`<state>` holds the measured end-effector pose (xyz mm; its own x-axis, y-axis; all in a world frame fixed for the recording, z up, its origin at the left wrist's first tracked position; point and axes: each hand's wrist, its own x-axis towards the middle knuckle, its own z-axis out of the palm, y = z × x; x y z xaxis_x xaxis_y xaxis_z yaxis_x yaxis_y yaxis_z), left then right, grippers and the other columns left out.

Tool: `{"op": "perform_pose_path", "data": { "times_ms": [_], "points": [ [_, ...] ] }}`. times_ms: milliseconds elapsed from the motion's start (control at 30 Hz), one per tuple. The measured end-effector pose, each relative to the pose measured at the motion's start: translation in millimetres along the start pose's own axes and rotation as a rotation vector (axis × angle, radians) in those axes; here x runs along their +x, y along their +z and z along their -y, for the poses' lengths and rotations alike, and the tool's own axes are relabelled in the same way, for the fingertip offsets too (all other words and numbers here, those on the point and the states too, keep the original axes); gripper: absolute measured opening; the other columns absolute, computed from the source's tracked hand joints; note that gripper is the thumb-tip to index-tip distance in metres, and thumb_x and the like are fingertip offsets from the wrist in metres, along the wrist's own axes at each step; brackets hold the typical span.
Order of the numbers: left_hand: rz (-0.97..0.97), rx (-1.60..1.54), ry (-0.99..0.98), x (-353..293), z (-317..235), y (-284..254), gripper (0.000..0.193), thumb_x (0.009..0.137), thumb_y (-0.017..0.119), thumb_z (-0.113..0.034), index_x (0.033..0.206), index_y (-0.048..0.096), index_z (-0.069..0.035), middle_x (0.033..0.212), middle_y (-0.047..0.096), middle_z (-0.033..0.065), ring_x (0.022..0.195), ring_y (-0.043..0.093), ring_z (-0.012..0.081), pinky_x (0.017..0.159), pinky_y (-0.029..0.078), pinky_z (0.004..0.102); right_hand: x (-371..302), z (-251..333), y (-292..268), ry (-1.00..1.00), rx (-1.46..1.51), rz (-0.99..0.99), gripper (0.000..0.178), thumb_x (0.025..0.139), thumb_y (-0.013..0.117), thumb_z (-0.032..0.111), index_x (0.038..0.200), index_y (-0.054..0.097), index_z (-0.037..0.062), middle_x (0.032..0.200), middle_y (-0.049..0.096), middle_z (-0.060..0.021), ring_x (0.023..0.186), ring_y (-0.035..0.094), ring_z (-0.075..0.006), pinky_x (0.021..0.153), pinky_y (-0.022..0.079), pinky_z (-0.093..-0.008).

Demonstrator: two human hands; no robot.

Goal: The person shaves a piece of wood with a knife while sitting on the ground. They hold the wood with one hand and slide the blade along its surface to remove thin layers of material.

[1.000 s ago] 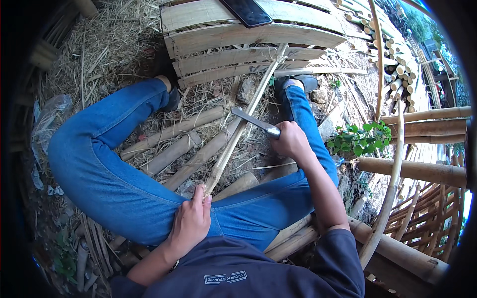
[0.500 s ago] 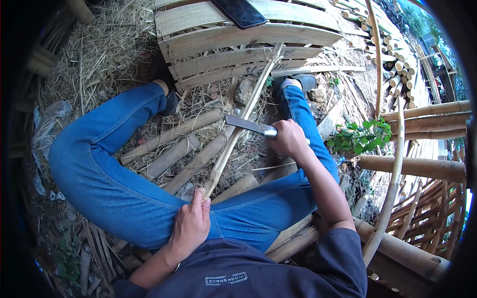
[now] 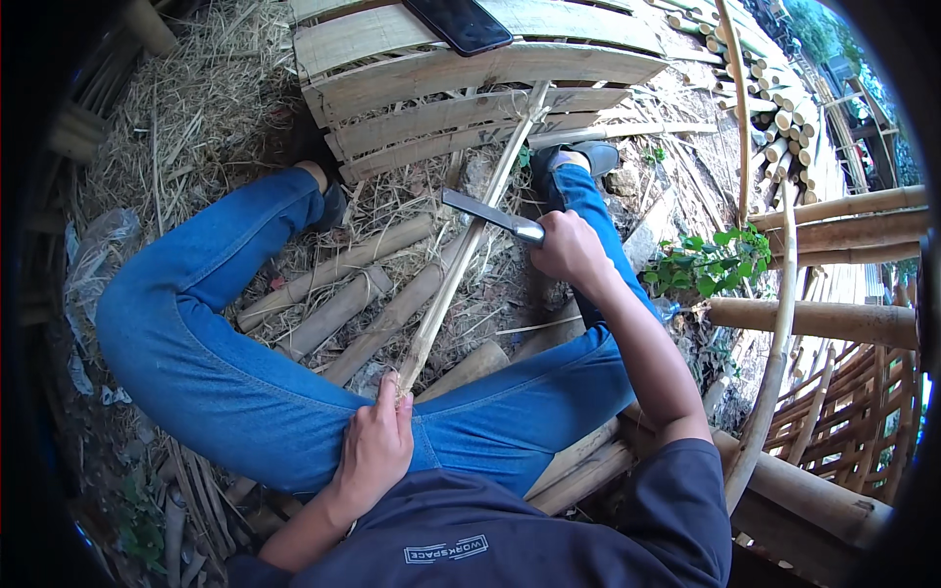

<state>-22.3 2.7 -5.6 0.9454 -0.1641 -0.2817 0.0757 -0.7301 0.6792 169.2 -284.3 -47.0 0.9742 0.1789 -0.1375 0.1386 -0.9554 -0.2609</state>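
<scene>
Our pale strip of bamboo (image 3: 450, 286) slants mid-view from 7 to 1 o'clock, its far end at the slatted crate (image 3: 470, 71). At 7, our left hand (image 3: 377, 441) pinches the near end; at 2, our right hand (image 3: 571, 248) grips the knife (image 3: 490, 216), blade across the strip. We seem mid-shaving; another stroke would call for a steady pinch and shallow angle.

Dry straw (image 3: 211, 108) litters the ground ahead and left of the left hand (image 3: 375, 441). A slatted wooden stand (image 3: 421, 78) sits beyond both hands. To the right of the right hand (image 3: 571, 247) grow green leaves (image 3: 716, 265), with thick bamboo rails (image 3: 814, 321) and a woven fence (image 3: 848, 421) farther out. Stacked poles (image 3: 789, 132) lie beyond it, ahead and rightward, in bright daylight.
</scene>
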Motion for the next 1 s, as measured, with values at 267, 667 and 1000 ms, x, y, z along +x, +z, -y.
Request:
{"op": "perform_pose_path", "data": {
  "times_ms": [267, 667, 1000],
  "points": [
    [0.033, -0.011, -0.04, -1.2, 1.0, 0.1, 0.032, 0.099, 0.045, -0.02, 0.122, 0.047, 0.002, 0.062, 0.058, 0.0261, 0.062, 0.059, 0.0475, 0.056, 0.045, 0.0555, 11.1, -10.2, -0.9, 0.029, -0.025, 0.0, 0.019, 0.068, 0.061, 0.012, 0.081, 0.071, 0.0023, 0.08, 0.067, -0.0254, 0.077, 0.067, -0.0404, 0.076, 0.055, -0.0474],
    [0.013, -0.012, -0.037, 0.8, -4.5, -2.1, 0.035, 0.099, 0.046, -0.021, 0.124, 0.047, 0.004, 0.063, 0.06, 0.0259, 0.063, 0.06, 0.0469, 0.058, 0.045, 0.0553, 58.5, -48.5, -4.4, 0.149, -0.165, -0.23, 0.018, 0.071, 0.059, 0.013, 0.082, 0.069, 0.0029, 0.083, 0.067, -0.0234, 0.082, 0.067, -0.04, 0.076, 0.055, -0.047],
    [-0.011, 0.001, -0.002, 0.0, -1.1, 0.0, 0.035, 0.099, 0.046, -0.018, 0.124, 0.046, 0.005, 0.063, 0.059, 0.0253, 0.063, 0.06, 0.046, 0.057, 0.045, 0.0543, 69.2, -57.5, -19.0, 0.214, -0.141, -0.181, 0.023, 0.077, 0.059, 0.015, 0.092, 0.069, 0.0015, 0.091, 0.068, -0.0235, 0.088, 0.067, -0.0395, 0.08, 0.054, -0.0469]
  ]
}}
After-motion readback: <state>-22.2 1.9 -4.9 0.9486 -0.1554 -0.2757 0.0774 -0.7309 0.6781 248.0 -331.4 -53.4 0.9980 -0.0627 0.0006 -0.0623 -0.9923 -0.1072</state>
